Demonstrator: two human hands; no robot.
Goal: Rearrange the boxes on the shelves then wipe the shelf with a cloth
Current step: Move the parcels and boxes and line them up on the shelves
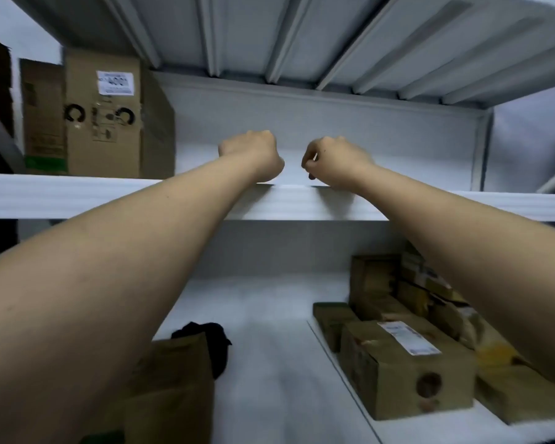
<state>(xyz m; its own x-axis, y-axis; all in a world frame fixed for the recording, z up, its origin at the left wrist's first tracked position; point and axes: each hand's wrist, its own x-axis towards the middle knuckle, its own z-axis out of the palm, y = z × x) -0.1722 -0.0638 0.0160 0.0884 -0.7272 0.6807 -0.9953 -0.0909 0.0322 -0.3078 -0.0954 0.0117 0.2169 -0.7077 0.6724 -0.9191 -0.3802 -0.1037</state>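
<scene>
Both arms reach over the upper shelf (77,193). The left hand (250,155) and right hand (337,160) are curled into fists, holding nothing visible. A tall box (109,123) stands left of them; a dark cloth (212,344) and small boxes (404,363) lie below.

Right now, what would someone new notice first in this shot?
Two bare arms reach over the upper shelf, the left hand and right hand both curled above its front edge. A tall cardboard box stands at that shelf's left end. Small boxes crowd the lower shelf's right side.
</scene>
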